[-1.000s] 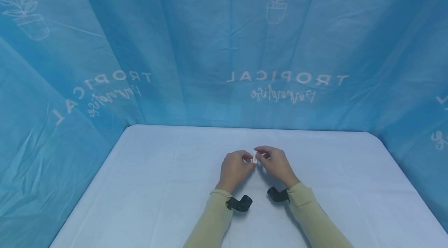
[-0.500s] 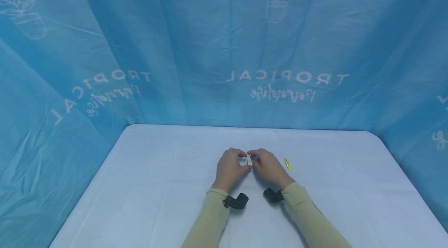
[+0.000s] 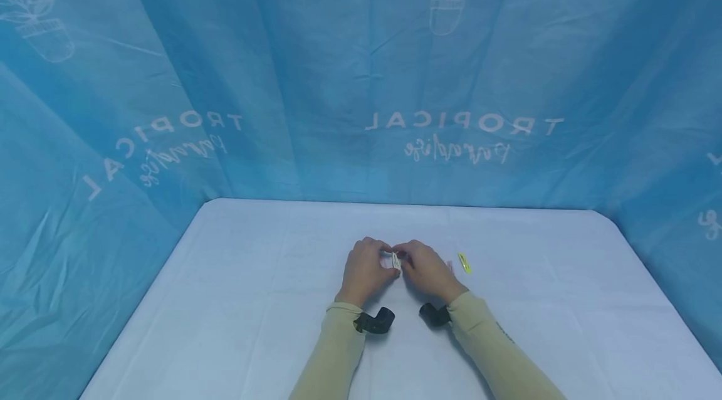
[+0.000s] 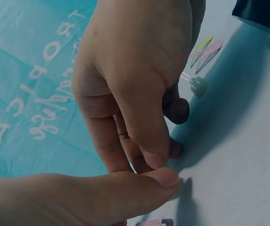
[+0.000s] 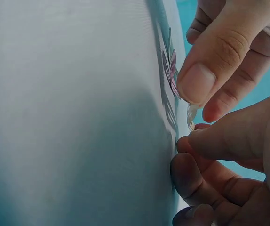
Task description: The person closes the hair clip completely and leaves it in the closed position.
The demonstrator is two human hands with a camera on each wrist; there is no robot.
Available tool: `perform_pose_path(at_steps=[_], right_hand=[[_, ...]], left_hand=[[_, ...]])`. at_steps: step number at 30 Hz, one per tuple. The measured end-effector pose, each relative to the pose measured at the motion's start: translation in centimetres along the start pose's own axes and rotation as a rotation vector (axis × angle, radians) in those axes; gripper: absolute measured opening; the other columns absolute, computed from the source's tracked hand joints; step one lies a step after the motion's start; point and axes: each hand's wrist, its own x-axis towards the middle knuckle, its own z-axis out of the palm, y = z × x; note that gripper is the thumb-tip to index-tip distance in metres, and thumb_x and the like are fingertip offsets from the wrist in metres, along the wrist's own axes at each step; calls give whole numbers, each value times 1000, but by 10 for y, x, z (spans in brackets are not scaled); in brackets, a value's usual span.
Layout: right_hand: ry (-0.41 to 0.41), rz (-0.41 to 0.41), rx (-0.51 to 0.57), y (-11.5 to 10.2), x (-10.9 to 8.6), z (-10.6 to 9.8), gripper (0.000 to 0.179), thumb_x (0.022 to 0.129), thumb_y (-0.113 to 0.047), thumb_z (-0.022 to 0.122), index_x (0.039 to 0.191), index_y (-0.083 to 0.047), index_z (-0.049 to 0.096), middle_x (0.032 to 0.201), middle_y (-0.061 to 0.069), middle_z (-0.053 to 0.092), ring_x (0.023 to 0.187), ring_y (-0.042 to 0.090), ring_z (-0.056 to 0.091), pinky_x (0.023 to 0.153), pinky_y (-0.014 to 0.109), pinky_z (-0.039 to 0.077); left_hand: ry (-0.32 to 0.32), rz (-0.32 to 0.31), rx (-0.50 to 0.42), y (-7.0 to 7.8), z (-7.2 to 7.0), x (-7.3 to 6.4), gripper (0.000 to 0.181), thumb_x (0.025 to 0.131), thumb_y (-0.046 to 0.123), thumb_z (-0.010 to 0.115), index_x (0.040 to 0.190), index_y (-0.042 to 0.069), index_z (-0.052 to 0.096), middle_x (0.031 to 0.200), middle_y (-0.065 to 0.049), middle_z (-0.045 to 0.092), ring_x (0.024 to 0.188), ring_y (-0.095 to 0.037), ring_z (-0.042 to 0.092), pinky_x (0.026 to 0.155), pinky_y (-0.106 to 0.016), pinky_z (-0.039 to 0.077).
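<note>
A small white piece (image 3: 396, 261), seen as a cream twisted bit (image 5: 191, 115) in the right wrist view, sits between the two hands. My left hand (image 3: 365, 269) pinches it between thumb and fingers. From the other side, my right hand (image 3: 427, 269) has its thumb and fingertips on it too; most of it is hidden. To the right of the right hand lie a yellow snap hair clip (image 3: 464, 263) and a pink snap hair clip (image 3: 450, 266). More pink clips (image 5: 171, 73) show near the left hand in the right wrist view; whether held or lying is unclear.
White cloth (image 3: 254, 325) covers the table, and blue curtains (image 3: 338, 74) with printed lettering enclose it. Behind the right hand shows a white pronged item (image 4: 197, 86). Black wrist cameras (image 3: 376, 321) sit on both sleeves.
Both hands have shifted left together, still around the white piece. The yellow clip, then the pink one, has come into sight beside the right hand.
</note>
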Motion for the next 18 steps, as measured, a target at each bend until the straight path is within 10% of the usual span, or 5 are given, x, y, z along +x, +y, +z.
perform_pose_path(at_steps=[18], right_hand=[[-44,22,-24,-5,-1,0,27,94,-1,63,121,-1,68,108,11,67,107,29,65,95,45,51]], left_hand=[[-41,-46,31,-2,-3,-1,54,71,27,92,117,10,71,118,-12,64,110,-30,57,93,-47,46]])
